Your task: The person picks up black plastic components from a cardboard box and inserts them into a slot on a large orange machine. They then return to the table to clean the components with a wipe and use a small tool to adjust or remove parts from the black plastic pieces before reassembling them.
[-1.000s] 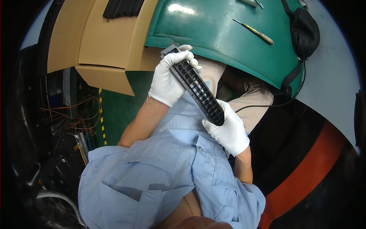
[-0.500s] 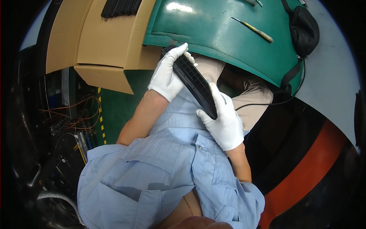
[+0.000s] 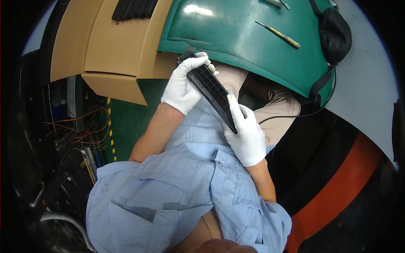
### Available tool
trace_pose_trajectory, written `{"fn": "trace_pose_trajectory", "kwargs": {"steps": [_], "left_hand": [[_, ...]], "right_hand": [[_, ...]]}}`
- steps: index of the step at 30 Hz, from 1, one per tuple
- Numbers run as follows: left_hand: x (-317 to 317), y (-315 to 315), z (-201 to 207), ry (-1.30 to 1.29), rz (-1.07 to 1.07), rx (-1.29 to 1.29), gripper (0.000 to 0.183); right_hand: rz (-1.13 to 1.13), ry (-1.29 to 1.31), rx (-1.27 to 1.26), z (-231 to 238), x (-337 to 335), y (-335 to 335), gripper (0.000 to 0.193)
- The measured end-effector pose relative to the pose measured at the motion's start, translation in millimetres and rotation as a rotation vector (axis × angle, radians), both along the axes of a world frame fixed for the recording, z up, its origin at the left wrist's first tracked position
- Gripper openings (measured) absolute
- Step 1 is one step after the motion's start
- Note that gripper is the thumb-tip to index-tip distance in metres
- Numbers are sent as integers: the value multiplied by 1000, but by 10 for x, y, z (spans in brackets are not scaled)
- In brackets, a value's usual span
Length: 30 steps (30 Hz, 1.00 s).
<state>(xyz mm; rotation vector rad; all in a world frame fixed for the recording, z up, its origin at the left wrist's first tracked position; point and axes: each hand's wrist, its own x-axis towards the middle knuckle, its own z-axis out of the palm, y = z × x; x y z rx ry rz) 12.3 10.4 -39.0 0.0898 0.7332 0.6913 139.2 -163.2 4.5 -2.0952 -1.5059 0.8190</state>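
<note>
- Black plastic grille strip: long, narrow, rigid part with a grid of small square cells on its face; held tilted over the lap, far end at the near edge of the green table, near end low toward the right.
- Left hand: in a white knit glove, fingers curled over the strip's far end and pressed to its edge; bare forearm below the cuff.
- Right hand: white knit glove, forefinger laid straight along the strip's near end, the other fingers folded behind it, clamping that end.
- Green table: smooth, glossy top with a bright lamp glare at the far side and a curved near edge.
- Screwdriver: slim, yellowish handle and thin metal shaft, lying on the green table to the far right, well apart from the hands.
- Black pouch: soft, rounded fabric with a strap hanging off the table's right edge.
- Cardboard box: plain brown corrugated flaps, far left; a black ribbed part of the same kind lies on it.
- Yellow-and-black striped tape: narrow vertical band on the green panel left of the left forearm.
- Tangle of orange wires: thin, loose, at the left.
- Light blue shirt: woven cotton, buttoned pockets, near.
</note>
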Motion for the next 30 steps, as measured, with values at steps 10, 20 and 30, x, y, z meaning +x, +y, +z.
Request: {"fn": "trace_pose_trajectory", "kwargs": {"steps": [10,20,30], "left_hand": [[-65,18,79,-240,34,111,31],[-42,-1,127,-331,61,193,35],[-61,-49,66,-162,69,55,23]], "right_hand": [[-152,246,-54,157,2,37,80],[-306,599,-130,241,38,1,58],[-170,121,82,166,-20,-83,58]]}}
